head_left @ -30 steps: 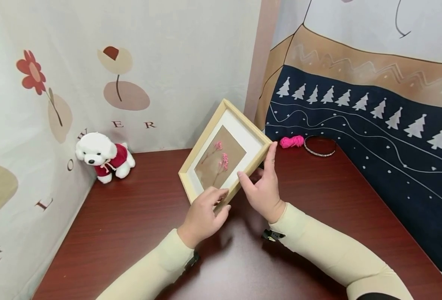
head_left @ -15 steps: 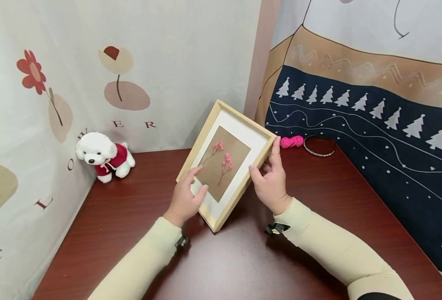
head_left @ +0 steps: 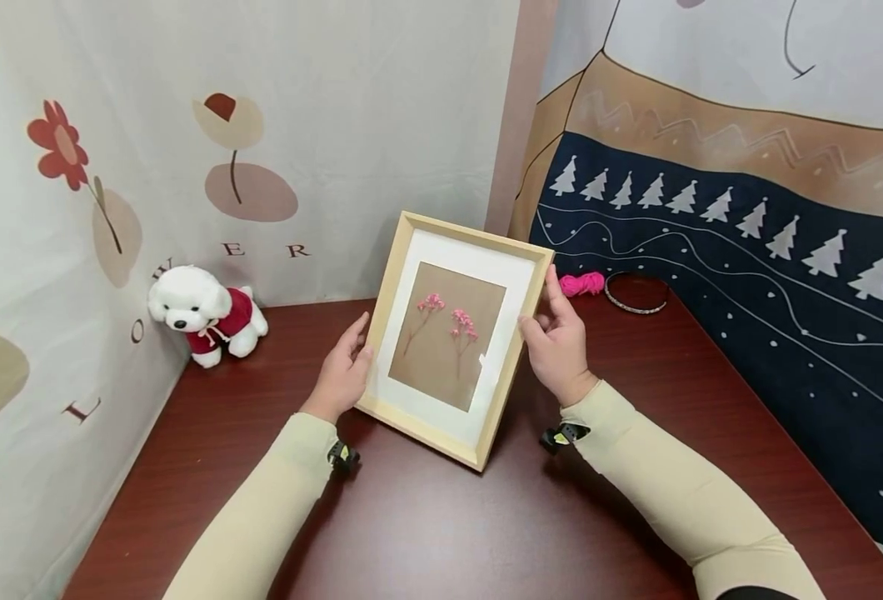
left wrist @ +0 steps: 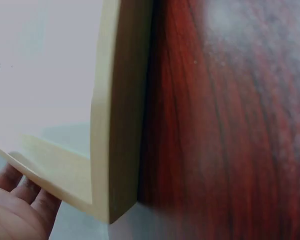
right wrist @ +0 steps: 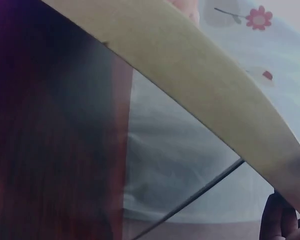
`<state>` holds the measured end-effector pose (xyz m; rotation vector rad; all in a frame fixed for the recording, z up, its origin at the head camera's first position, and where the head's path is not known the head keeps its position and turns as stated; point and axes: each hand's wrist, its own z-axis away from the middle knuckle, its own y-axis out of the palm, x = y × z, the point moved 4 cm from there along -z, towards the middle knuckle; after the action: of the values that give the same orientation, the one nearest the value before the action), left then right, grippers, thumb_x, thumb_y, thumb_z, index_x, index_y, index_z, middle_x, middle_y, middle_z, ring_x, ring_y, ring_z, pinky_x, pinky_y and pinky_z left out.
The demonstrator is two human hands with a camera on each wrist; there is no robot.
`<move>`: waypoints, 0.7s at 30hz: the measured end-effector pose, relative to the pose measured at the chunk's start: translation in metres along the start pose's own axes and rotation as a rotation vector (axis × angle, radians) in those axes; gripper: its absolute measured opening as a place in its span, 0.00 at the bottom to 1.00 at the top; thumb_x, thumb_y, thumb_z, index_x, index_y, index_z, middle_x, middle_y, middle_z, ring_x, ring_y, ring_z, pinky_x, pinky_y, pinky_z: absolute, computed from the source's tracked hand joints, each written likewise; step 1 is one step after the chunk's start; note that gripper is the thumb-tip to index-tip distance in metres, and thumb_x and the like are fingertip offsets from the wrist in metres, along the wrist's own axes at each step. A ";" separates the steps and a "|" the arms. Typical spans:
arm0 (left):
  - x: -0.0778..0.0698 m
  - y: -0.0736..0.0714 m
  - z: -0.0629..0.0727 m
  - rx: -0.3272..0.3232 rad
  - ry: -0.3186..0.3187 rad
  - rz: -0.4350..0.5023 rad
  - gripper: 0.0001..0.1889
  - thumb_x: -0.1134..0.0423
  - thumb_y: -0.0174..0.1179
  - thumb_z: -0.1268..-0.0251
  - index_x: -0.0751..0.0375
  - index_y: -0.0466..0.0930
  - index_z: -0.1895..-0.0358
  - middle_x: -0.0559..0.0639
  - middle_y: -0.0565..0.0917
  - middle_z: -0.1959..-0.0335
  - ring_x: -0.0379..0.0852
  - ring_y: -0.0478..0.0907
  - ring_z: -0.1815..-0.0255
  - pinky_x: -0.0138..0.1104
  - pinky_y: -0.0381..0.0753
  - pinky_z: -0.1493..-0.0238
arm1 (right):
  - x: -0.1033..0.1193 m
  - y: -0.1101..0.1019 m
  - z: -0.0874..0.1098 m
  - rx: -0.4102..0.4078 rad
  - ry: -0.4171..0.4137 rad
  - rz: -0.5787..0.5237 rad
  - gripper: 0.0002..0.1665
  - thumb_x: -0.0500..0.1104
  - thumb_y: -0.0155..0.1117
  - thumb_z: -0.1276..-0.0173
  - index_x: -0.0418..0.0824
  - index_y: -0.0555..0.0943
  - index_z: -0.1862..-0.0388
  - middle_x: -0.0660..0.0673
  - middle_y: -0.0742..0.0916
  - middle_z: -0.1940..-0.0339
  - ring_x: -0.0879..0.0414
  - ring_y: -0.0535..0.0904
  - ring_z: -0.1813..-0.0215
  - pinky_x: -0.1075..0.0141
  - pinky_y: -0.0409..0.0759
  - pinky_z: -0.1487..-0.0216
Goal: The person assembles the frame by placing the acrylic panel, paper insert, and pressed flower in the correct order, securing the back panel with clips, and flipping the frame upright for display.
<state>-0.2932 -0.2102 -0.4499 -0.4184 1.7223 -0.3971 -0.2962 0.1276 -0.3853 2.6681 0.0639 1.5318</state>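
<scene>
A pale wooden picture frame (head_left: 393,283) stands tilted back over the table in the head view. Inside it, a white mat surrounds a brown card with pink flowers (head_left: 462,322). My left hand (head_left: 342,372) holds the frame's left side, its thumb toward the front. In the left wrist view, fingers (left wrist: 27,195) curl against the frame's edge. On the opposite side, my right hand (head_left: 561,346) grips the right edge near the upper corner. Behind the frame, a thin dark strip (right wrist: 190,197) juts out in the right wrist view. Some fingertips are hidden behind the frame.
A white plush dog (head_left: 205,312) in a red top sits at the back left of the reddish-brown table (head_left: 426,533). Pink yarn (head_left: 581,284) and a headband (head_left: 636,307) lie at the back right. Printed cloths hang behind the table.
The frame has turned more upright and faces the front. My left hand has moved left from its lower edge, across its front, to its left side. My right hand has kept its hold, shifting slightly right.
</scene>
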 end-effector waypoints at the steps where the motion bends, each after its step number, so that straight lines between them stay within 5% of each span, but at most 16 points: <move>1: 0.000 0.000 0.000 0.002 0.002 0.001 0.31 0.67 0.44 0.14 0.52 0.52 0.13 0.68 0.73 0.28 0.63 0.74 0.29 0.56 0.75 0.30 | -0.001 -0.001 -0.002 -0.002 0.002 -0.002 0.47 0.26 0.57 0.25 0.54 0.59 0.14 0.32 0.80 0.31 0.50 0.89 0.47 0.64 0.85 0.47; 8: -0.003 0.001 0.009 0.034 0.032 -0.029 0.32 0.67 0.45 0.15 0.44 0.54 0.14 0.65 0.79 0.36 0.60 0.82 0.43 0.51 0.84 0.45 | -0.010 -0.007 -0.015 -0.028 0.026 0.019 0.42 0.28 0.56 0.24 0.51 0.63 0.15 0.36 0.80 0.28 0.57 0.88 0.52 0.68 0.86 0.46; 14: -0.004 0.001 0.018 0.050 0.048 -0.030 0.35 0.68 0.46 0.16 0.42 0.52 0.13 0.66 0.81 0.44 0.58 0.83 0.49 0.47 0.86 0.50 | -0.020 -0.007 -0.027 0.042 0.063 0.049 0.39 0.31 0.57 0.21 0.52 0.64 0.15 0.40 0.77 0.23 0.44 0.86 0.39 0.60 0.84 0.42; 21: -0.005 -0.001 0.023 0.067 0.043 -0.055 0.37 0.66 0.46 0.17 0.37 0.46 0.12 0.62 0.83 0.45 0.54 0.81 0.51 0.44 0.84 0.51 | -0.024 -0.005 -0.037 0.104 0.110 0.097 0.39 0.33 0.58 0.19 0.55 0.64 0.15 0.40 0.77 0.23 0.40 0.84 0.37 0.56 0.84 0.41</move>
<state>-0.2694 -0.2093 -0.4490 -0.4118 1.7374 -0.5051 -0.3399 0.1327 -0.3877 2.6999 0.0198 1.7508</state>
